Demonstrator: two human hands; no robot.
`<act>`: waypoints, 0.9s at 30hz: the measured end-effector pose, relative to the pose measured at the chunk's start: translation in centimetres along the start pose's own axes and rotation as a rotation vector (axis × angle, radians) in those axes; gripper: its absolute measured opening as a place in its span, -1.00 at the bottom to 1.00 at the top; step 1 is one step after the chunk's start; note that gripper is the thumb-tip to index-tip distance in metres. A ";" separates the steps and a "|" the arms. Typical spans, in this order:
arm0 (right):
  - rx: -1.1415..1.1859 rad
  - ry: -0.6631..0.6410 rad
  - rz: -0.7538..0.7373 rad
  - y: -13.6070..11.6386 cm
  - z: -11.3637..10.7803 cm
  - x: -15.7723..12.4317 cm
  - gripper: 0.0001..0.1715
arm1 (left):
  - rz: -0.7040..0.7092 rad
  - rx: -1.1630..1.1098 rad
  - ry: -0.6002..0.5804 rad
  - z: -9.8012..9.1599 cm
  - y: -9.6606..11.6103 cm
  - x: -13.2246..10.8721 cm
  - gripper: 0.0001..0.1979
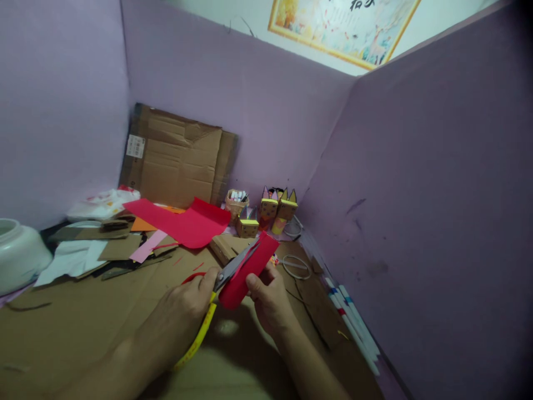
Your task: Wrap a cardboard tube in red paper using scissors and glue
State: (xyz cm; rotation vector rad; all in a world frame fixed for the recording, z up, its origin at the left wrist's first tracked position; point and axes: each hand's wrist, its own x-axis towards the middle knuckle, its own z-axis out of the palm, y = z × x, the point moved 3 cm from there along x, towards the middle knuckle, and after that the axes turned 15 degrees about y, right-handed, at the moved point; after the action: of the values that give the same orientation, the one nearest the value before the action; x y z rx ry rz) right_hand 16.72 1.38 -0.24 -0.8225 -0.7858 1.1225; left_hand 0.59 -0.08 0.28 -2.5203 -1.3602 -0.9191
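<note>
My left hand [189, 305] is closed around the scissors [234, 269], which have one red and one yellow handle. Their blades point away to the upper right and lie along the edge of a red paper strip [244, 282]. The strip is curved at its near end. My right hand [268, 297] pinches its right side, thumb on top and the other fingers partly hidden behind. Both hands are raised over the cardboard-covered table [104, 333]. Farther back lies a larger sheet of red paper [204, 225] with a curled edge.
Cardboard sheets [179, 155] lean on the back wall. A small basket [236, 204] and cardboard figures with pointed ears [287, 206] stand behind my hands. White tubes [353, 325] lie by the right wall; a white pot [23, 258] and paper scraps [79, 256] are at left.
</note>
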 end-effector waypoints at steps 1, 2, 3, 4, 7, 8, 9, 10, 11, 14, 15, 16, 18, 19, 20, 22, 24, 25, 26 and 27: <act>0.008 -0.003 0.004 0.1 0.0 0.0 -0.51 | -0.007 0.005 -0.004 0.0 0.0 0.0 -0.50; 0.015 -0.004 0.006 0.2 0.0 0.0 -0.51 | -0.014 0.009 -0.009 0.1 -0.1 -0.1 -0.50; 0.019 -0.007 0.006 0.3 -0.1 0.0 -0.52 | -0.023 0.012 -0.009 0.1 -0.1 -0.1 -0.51; 0.020 -0.010 0.003 0.4 -0.1 0.0 -0.53 | -0.029 0.009 -0.008 0.1 -0.1 -0.2 -0.53; 0.014 -0.017 0.000 0.5 -0.2 0.1 -0.56 | -0.034 -0.010 -0.019 0.0 0.0 -0.3 -0.54; 0.012 -0.015 -0.002 0.5 -0.2 0.1 -0.56 | -0.033 -0.012 -0.022 0.0 0.0 -0.3 -0.53; 0.009 -0.014 -0.010 0.5 -0.2 0.1 -0.56 | -0.029 -0.016 -0.018 0.0 0.1 -0.3 -0.53; 0.003 -0.014 -0.020 0.4 -0.1 0.0 -0.55 | -0.024 -0.023 -0.006 -0.1 0.1 -0.2 -0.52; -0.004 -0.016 -0.031 0.4 0.0 0.0 -0.55 | -0.022 -0.027 0.011 -0.1 0.1 -0.2 -0.51; -0.021 -0.039 -0.047 0.3 0.4 -0.2 -0.52 | -0.040 -0.017 0.012 -0.3 0.1 0.0 -0.47; -0.026 -0.043 -0.043 0.3 0.5 -0.3 -0.51 | -0.054 -0.003 -0.003 -0.3 0.0 0.1 -0.47; -0.031 -0.043 -0.037 0.2 0.5 -0.3 -0.51 | -0.065 0.009 -0.017 -0.4 0.0 0.1 -0.47; -0.043 -0.039 -0.032 0.1 0.6 -0.4 -0.51 | -0.081 0.016 -0.038 -0.5 0.1 0.2 -0.47; -0.050 -0.036 -0.030 0.1 0.6 -0.4 -0.51 | -0.091 0.015 -0.047 -0.6 0.2 0.3 -0.47; -0.056 -0.034 -0.032 0.1 0.6 -0.4 -0.51 | -0.100 0.011 -0.056 -0.7 0.2 0.3 -0.47; -0.074 -0.027 -0.049 0.0 0.7 -0.5 -0.52 | -0.122 0.007 -0.080 -1.0 0.5 0.5 -0.47; -0.096 -0.011 -0.076 -0.1 0.7 -0.5 -0.55 | -0.130 0.015 -0.085 -1.3 0.7 0.6 -0.49; -0.104 -0.002 -0.089 -0.1 0.7 -0.5 -0.57 | -0.126 0.019 -0.083 -1.3 0.8 0.6 -0.49; -0.109 0.006 -0.097 -0.2 0.6 -0.5 -0.57 | -0.117 0.020 -0.085 -1.3 0.8 0.6 -0.50; -0.110 0.011 -0.103 -0.2 0.6 -0.5 -0.56 | -0.104 0.024 -0.085 -1.2 0.9 0.6 -0.49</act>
State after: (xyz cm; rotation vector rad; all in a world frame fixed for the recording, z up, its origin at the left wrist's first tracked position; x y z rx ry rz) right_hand 16.17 0.95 0.15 -0.8696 -0.8774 0.9895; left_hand 0.99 -0.62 1.72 -2.5183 -1.5305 -0.8164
